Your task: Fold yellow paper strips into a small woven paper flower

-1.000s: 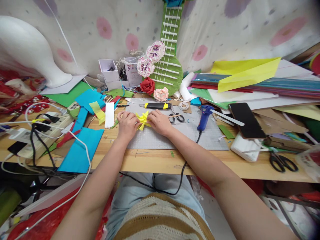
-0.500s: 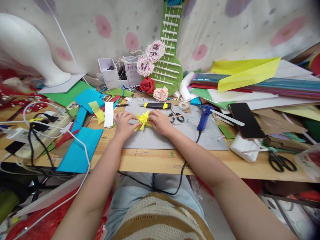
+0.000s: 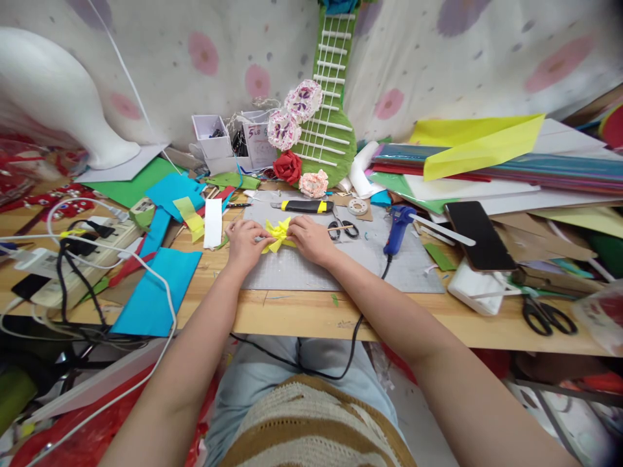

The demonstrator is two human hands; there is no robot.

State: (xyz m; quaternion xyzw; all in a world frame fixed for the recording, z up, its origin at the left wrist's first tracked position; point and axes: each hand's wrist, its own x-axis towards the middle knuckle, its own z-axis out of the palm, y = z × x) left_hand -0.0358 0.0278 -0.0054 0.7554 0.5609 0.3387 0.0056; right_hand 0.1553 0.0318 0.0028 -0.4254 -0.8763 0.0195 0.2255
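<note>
Over the grey cutting mat [image 3: 292, 279], a yellow paper flower [image 3: 278, 235] with pointed petals sits between my two hands. My left hand [image 3: 246, 244] pinches its left petals, fingers closed. On the other side, my right hand [image 3: 310, 240] has its fingers closed on the right petals and hides part of them. A thin wooden stick [image 3: 343, 227] shows just right of my right hand, across small scissors [image 3: 346, 231]; I cannot tell whether the hand touches it. Behind the flower lies a black-and-yellow utility knife [image 3: 306, 206].
A blue glue gun [image 3: 399, 230] stands right, its cord running off the table's front edge. A phone [image 3: 479, 235] and black-handled scissors [image 3: 548, 314] lie farther right. At left are blue paper [image 3: 158, 292] and a power strip [image 3: 87, 259]. A green guitar-shaped craft [image 3: 328, 139] stands behind.
The flower has turned slightly between my fingers, and its petals look broader. My left hand has shifted a little to the right. Both hands stay on the flower.
</note>
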